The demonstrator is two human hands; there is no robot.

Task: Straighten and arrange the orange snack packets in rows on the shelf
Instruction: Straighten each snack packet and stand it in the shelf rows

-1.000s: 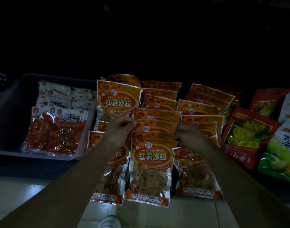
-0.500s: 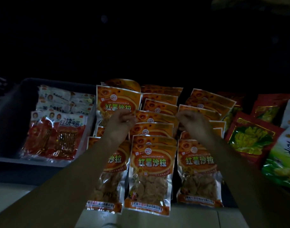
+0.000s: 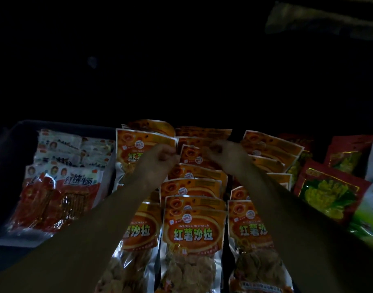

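left grip point(image 3: 160, 159): fingers curled, pinching top left corner of orange snack packet point(image 3: 195, 158). right grip point(image 3: 223, 153): fingers curled on same packet's top right corner. packet location: middle row, toward shelf point(image 3: 10, 256) rear edge, overlapping neighbours.

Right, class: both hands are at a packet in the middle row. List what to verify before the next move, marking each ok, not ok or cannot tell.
1. Left hand pinches the held packet: ok.
2. Right hand pinches it too: ok.
3. Front middle packet lies straight: ok.
4. Right row's back packets lie straight: not ok, skewed.
5. Room behind those: cannot tell, too dark.
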